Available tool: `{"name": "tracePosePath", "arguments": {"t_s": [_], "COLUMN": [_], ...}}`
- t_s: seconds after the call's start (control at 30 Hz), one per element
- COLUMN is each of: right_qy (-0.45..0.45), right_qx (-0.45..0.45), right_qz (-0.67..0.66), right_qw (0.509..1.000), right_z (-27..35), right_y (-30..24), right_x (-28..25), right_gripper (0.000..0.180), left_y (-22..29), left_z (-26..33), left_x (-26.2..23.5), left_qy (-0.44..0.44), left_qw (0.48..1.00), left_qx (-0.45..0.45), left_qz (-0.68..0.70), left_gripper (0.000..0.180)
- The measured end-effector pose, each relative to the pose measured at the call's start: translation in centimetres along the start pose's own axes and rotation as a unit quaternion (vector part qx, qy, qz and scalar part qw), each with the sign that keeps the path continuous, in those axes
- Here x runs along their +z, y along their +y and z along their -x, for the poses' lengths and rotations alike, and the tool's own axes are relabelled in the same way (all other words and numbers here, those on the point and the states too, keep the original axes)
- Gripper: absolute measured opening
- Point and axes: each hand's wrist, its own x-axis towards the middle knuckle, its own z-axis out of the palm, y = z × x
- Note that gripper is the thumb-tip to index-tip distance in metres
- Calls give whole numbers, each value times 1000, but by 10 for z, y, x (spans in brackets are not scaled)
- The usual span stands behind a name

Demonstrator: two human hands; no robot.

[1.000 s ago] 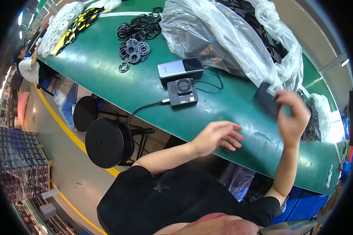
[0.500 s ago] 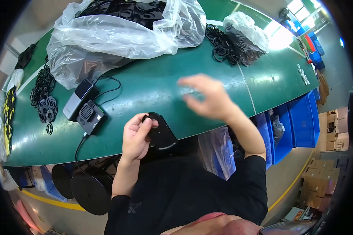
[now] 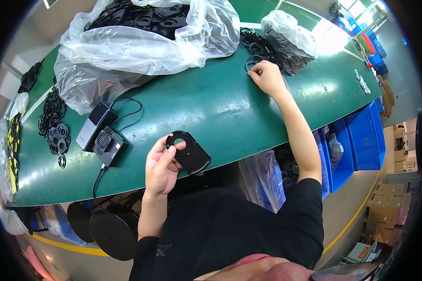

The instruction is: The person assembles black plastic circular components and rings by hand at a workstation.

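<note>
My left hand [image 3: 162,166] is closed on a flat black plastic plate [image 3: 195,158] with a large round hole at one end. The thumb lies by the hole's rim, and the plate hangs just over the table's near edge. Farther off, my right hand [image 3: 268,78] reaches to the near side of a loose pile of black rings [image 3: 262,49]. Its thumb and fingers pinch a black ring [image 3: 248,66] at the pile's edge. Part of that ring is hidden by the fingers.
A big clear plastic bag [image 3: 126,51] of black plates stands at the back, with a smaller bag [image 3: 290,35] at the pile. A grey-black device [image 3: 98,129] with cables sits left, near more rings [image 3: 57,138]. Blue bins [image 3: 363,140] stand right of the green table [image 3: 211,107].
My right hand has moved away from me to the ring pile, its fingers closing on a ring. My left hand has turned the plate so its round hole faces up more.
</note>
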Motion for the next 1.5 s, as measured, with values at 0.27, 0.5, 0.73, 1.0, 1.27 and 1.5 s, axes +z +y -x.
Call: {"name": "tracePosePath", "arguments": {"t_s": [0.27, 0.5, 0.73, 1.0, 1.27, 1.5], "right_qy": [332, 310, 34, 36, 38, 29], "right_qx": [-68, -41, 82, 66, 46, 65], "right_qz": [-50, 198, 146, 184, 317, 269], "right_qw": [940, 929, 985, 980, 947, 961], "right_z": [-30, -63, -76, -78, -108, -120], "right_y": [-2, 68, 83, 95, 247, 209], "right_x": [-68, -85, -95, -78, -76, -59], "right_gripper": [24, 65, 64, 60, 70, 80], "left_y": [-1, 1, -1, -4, -3, 0], "left_z": [2, 2, 2, -3, -12, 2], "left_x": [1, 4, 5, 2, 1, 2], "left_qy": [15, 15, 12, 10, 7, 20], "left_qw": [1000, 1000, 1000, 1000, 997, 999], "left_qx": [5, 4, 0, 1, -53, -22], "left_qz": [-1, -2, -13, 0, -59, -20], "left_gripper": [30, 32, 33, 34, 37, 37]}}
